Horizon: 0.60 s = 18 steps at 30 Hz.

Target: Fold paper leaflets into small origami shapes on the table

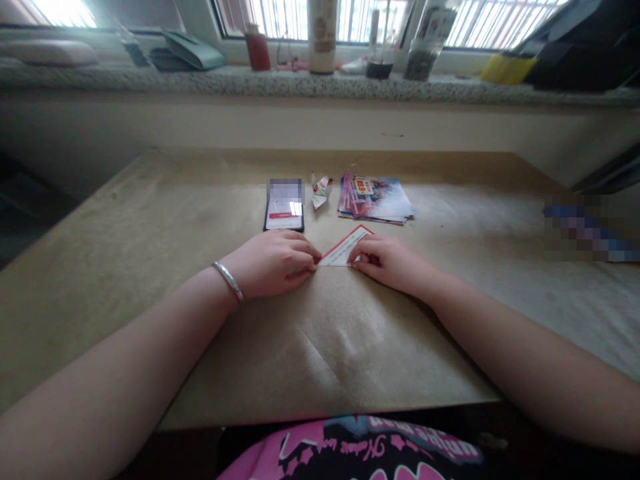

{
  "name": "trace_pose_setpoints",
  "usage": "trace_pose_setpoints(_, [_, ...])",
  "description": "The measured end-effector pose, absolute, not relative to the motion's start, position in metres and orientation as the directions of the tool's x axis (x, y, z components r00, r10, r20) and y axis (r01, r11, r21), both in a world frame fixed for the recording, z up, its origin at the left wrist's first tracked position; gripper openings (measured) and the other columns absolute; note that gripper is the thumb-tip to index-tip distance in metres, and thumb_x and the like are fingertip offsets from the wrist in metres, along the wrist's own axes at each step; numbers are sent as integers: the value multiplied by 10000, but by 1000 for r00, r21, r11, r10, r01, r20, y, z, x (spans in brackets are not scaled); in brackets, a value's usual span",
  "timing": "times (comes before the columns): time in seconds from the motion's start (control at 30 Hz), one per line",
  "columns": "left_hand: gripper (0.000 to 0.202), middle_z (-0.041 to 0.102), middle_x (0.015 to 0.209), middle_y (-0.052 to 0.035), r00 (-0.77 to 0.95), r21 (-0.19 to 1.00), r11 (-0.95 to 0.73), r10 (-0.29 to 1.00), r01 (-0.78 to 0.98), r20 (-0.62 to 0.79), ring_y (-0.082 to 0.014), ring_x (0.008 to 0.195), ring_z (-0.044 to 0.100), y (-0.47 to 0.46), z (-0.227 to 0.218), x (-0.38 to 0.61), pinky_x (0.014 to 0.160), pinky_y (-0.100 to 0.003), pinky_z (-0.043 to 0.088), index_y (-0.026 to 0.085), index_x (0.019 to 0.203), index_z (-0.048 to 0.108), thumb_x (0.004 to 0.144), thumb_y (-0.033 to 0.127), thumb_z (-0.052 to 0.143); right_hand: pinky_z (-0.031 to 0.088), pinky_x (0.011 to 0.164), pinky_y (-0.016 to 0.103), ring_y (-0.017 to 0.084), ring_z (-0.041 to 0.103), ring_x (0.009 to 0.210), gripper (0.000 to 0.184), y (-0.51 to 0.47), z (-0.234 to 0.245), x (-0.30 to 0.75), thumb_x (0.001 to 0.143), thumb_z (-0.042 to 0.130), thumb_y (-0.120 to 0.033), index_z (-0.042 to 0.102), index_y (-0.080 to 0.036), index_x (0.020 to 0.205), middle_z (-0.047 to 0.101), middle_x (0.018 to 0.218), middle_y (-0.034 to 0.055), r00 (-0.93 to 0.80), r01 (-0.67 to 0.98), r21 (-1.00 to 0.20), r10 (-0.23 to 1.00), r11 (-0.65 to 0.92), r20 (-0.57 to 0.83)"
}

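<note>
A small folded paper (pixel 344 249), white with a red border, lies on the brown paper-covered table (pixel 150 253). My left hand (pixel 273 261), with a silver bracelet on its wrist, pinches the paper's left tip with curled fingers. My right hand (pixel 390 261) presses its fingers closed on the paper's right side. Both hands rest on the table, close together.
Behind the hands lie a phone (pixel 284 212), a small folded paper figure (pixel 321 189) and a stack of colourful leaflets (pixel 375 198). A stone windowsill (pixel 280 81) at the back holds jars, a red cup (pixel 257 50), a tall bottle (pixel 321 37) and other items.
</note>
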<state>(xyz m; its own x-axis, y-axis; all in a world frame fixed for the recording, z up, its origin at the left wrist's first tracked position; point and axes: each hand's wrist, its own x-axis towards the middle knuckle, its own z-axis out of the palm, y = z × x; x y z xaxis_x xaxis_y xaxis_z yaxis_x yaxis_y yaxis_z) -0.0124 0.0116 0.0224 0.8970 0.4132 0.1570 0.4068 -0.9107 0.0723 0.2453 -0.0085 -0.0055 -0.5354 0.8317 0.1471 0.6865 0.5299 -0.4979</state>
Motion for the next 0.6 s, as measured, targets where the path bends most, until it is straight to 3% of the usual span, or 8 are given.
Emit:
trace_pose_setpoints(0.27, [218,688,1109,-8,883,108,-891,451,440,126,-166,978,633,13,25,-23,891,-307,503,261,940,720,828,219,538,379,615,223,103,502,640,135,-10,-6,247,814,565,-157,684,-180,871,573,781,20,-537,681,-491,827,543,169])
trace_pose_setpoints(0.43, [194,690,1069,-28,864,141,-875,481,463,150,-156,932,635,15,21,-24,848,-278,509,214,887,698,851,232,508,439,724,258,144,564,803,150,-10,-7,247,830,540,-140,681,-180,860,594,910,63,-588,634,-473,779,612,219])
trace_pose_setpoints(0.6, [246,654,1173,-45,871,108,-894,447,434,204,-163,1001,613,12,14,-15,866,-281,505,200,1072,643,888,221,481,451,830,314,181,562,913,222,-9,-10,242,870,488,-139,692,-194,941,629,943,80,-671,560,-370,668,741,322])
